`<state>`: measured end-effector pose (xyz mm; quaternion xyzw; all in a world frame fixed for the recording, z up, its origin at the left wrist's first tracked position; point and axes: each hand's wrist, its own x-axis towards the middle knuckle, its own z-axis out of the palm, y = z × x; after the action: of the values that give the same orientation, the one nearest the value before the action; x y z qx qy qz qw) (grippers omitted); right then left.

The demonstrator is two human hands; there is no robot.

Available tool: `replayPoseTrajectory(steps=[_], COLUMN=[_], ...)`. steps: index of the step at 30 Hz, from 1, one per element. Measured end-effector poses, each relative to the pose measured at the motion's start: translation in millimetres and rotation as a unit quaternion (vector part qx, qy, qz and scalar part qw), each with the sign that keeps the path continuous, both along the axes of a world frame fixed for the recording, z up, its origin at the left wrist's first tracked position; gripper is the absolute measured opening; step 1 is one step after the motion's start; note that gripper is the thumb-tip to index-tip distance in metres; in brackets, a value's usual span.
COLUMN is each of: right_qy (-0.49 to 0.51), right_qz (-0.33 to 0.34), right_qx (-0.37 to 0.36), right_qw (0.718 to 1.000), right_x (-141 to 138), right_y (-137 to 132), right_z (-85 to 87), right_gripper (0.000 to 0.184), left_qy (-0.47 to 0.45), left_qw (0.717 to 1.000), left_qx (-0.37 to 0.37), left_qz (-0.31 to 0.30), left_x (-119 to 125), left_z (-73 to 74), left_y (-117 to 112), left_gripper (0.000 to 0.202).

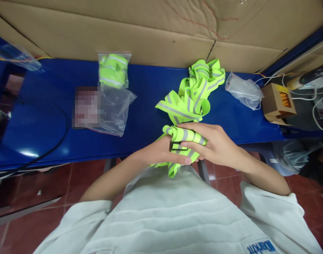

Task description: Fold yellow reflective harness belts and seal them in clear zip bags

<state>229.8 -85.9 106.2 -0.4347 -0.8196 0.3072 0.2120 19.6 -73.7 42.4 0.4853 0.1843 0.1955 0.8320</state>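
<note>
Both hands hold a bundle of neon yellow reflective strap (186, 135) with grey stripes and a black buckle, close to the front edge of the blue table. My left hand (165, 151) grips it from the left, its thumb along the lower folds. From the right, my right hand (212, 143) closes over the rolled upper part. Loose strap ends hang below the fingers. Just beyond, a tangled heap of the same reflective straps (195, 91) lies on the table.
A packed bag of neon straps (113, 70) lies at the back left, with a clear plastic bag (115, 109) before it. Toward the right are another clear bag (244, 91) and an open cardboard box (279, 102). A black cable (51, 150) crosses the table's left side.
</note>
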Motion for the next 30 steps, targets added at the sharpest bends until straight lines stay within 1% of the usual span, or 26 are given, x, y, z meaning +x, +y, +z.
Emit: replayPoseTrajectory(steps=[2, 3, 4, 5, 6, 7, 8, 9, 10, 11, 12, 13, 14, 15, 16, 17, 18, 19, 20, 21, 23, 25, 26, 28, 30], right_qy=[0.027, 0.045, 0.065, 0.091, 0.124, 0.164, 0.205, 0.244, 0.275, 0.297, 0.307, 0.306, 0.301, 0.289, 0.269, 0.238, 0.198, 0.152, 0.104, 0.058, -0.007, -0.023, -0.014, 0.010, 0.015], right_qz=[-0.019, -0.032, -0.045, -0.056, -0.065, -0.074, -0.081, -0.088, -0.092, -0.094, -0.092, -0.090, -0.092, -0.100, -0.111, -0.117, -0.111, -0.091, -0.060, -0.025, 0.023, 0.032, 0.033, 0.029, 0.020], right_qx=[-0.006, -0.023, -0.056, -0.107, -0.170, -0.240, -0.309, -0.369, -0.418, -0.453, -0.475, -0.478, -0.454, -0.401, -0.324, -0.229, -0.137, -0.064, -0.018, 0.004, 0.011, 0.010, 0.011, 0.018, 0.030], right_qw=[0.999, 0.998, 0.995, 0.989, 0.975, 0.954, 0.925, 0.892, 0.861, 0.835, 0.820, 0.818, 0.834, 0.863, 0.900, 0.936, 0.964, 0.982, 0.993, 0.998, 1.000, 0.999, 0.999, 0.999, 0.999], right_x=[1, 2, 3, 4, 6, 8, 10, 12, 13, 13, 14, 14, 13, 13, 13, 13, 14, 14, 14, 13, 12, 9, 7, 4, 2], right_y=[2, 3, 5, 7, 9, 12, 14, 16, 17, 18, 18, 18, 18, 18, 17, 16, 14, 13, 11, 8, 4, 0, -1, -3, -4], right_z=[2.4, 3.7, 4.7, 5.1, 4.8, 3.7, 1.6, -1.5, -5.4, -9.9, -15.0, -20.2, -25.3, -29.8, -33.2, -35.2, -35.7, -34.6, -32.4, -29.6, -24.4, -22.4, -22.6, -24.1, -24.4], right_gripper=[0.038, 0.035, 0.032, 0.030, 0.030, 0.032, 0.034, 0.037, 0.042, 0.046, 0.051, 0.053, 0.054, 0.053, 0.051, 0.048, 0.043, 0.039, 0.038, 0.042, 0.059, 0.075, 0.076, 0.067, 0.058], left_qy=[-0.004, 0.004, 0.019, 0.038, 0.058, 0.076, 0.089, 0.096, 0.097, 0.094, 0.092, 0.091, 0.092, 0.095, 0.098, 0.102, 0.106, 0.108, 0.107, 0.101, 0.080, 0.079, 0.089, 0.113, 0.106], left_qw=[0.997, 0.997, 0.998, 0.998, 0.995, 0.989, 0.982, 0.976, 0.974, 0.974, 0.975, 0.976, 0.976, 0.975, 0.972, 0.969, 0.968, 0.968, 0.969, 0.971, 0.972, 0.967, 0.962, 0.956, 0.964], left_qx=[-0.063, -0.063, -0.038, 0.006, 0.061, 0.116, 0.161, 0.189, 0.199, 0.196, 0.190, 0.185, 0.186, 0.195, 0.209, 0.220, 0.226, 0.226, 0.223, 0.218, 0.219, 0.242, 0.257, 0.271, 0.246], left_qz=[-0.035, -0.047, -0.053, -0.052, -0.048, -0.045, -0.045, -0.050, -0.058, -0.067, -0.071, -0.068, -0.059, -0.050, -0.042, -0.034, -0.027, -0.022, -0.019, -0.016, -0.015, -0.013, -0.009, -0.001, 0.005], left_x=[1, 1, 1, 0, 0, -1, -2, -3, -4, -5, -5, -6, -6, -6, -6, -5, -5, -4, -3, -2, -1, -1, 0, -1, -1], left_z=[-7.3, -9.3, -9.8, -8.8, -6.4, -3.1, 0.5, 3.9, 6.7, 8.6, 9.4, 9.3, 8.3, 6.7, 4.6, 2.4, 0.3, -1.4, -2.4, -2.8, -1.2, 2.2, 3.9, 5.7, 4.1], left_y=[-4, -5, -6, -7, -6, -5, -3, -1, 0, 2, 2, 3, 3, 3, 4, 4, 5, 5, 6, 7, 8, 8, 7, 6, 3], left_gripper=[0.038, 0.035, 0.030, 0.026, 0.025, 0.025, 0.026, 0.026, 0.025, 0.025, 0.025, 0.025, 0.026, 0.026, 0.027, 0.028, 0.028, 0.028, 0.028, 0.029, 0.032, 0.030, 0.028, 0.023, 0.024])
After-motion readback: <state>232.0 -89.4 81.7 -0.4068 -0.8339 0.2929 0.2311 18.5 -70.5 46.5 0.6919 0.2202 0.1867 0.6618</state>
